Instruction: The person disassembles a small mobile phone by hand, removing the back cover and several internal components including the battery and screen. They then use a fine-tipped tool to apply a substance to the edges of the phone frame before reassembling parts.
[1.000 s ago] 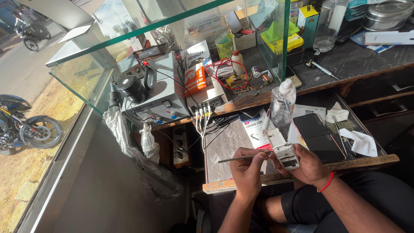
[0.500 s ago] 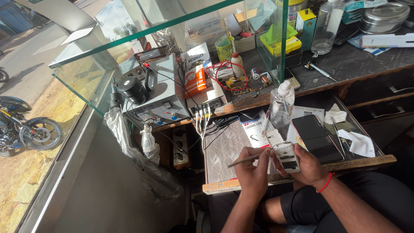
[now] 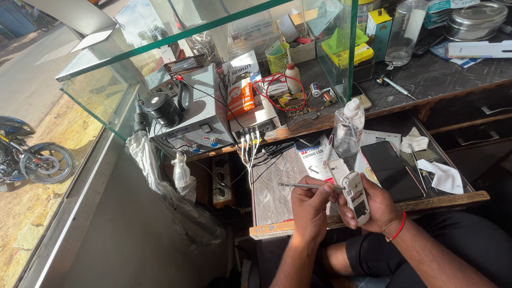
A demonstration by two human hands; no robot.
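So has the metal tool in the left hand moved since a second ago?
Yes. The metal tool has tilted, its far tip dropping toward the work board's front edge; left hand holds it.

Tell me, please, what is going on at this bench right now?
A seated person works on a small white phone with its back open, held in the right hand. The left hand holds thin metal tweezers with the tip at the phone's top. A dark smartphone and a clear plastic bottle lie just beyond on the work tray.
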